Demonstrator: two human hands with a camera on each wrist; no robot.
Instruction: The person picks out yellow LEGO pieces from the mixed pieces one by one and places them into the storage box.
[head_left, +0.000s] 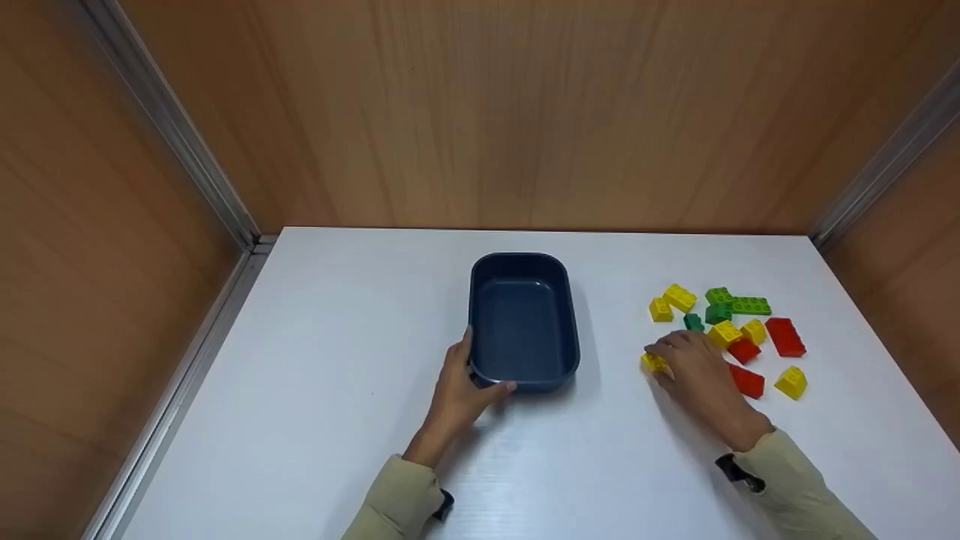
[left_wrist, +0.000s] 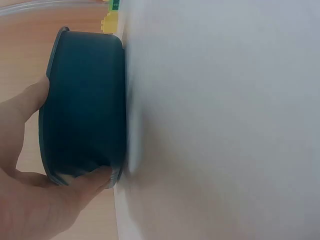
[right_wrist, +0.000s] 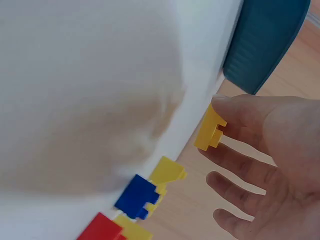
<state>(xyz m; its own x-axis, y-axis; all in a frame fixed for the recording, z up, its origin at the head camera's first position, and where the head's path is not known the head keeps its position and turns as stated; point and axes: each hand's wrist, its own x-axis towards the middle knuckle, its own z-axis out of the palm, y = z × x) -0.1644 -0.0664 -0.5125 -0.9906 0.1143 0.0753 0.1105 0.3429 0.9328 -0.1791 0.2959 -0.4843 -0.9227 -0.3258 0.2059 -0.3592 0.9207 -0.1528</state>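
Note:
A dark blue rectangular container point(head_left: 523, 330) stands upright on the white table. My left hand point(head_left: 456, 390) grips its near left corner, with the thumb at the near edge and the fingers along the left side. In the left wrist view, thumb and fingers hold the wall of the container point(left_wrist: 87, 100). To the right, my right hand point(head_left: 701, 382) pinches a yellow toy brick point(right_wrist: 207, 131) between thumb and fingertips, at the left edge of the loose bricks. The right wrist view shows the other fingers apart from that brick. Part of the pile is hidden under this hand.
Several loose bricks lie at the right: yellow ones point(head_left: 680, 298), green ones point(head_left: 751, 305) and red ones point(head_left: 785, 337). A blue brick point(right_wrist: 137, 196) shows in the right wrist view. Wooden panels point(head_left: 525, 112) enclose the white table point(head_left: 337, 322) at the back and sides.

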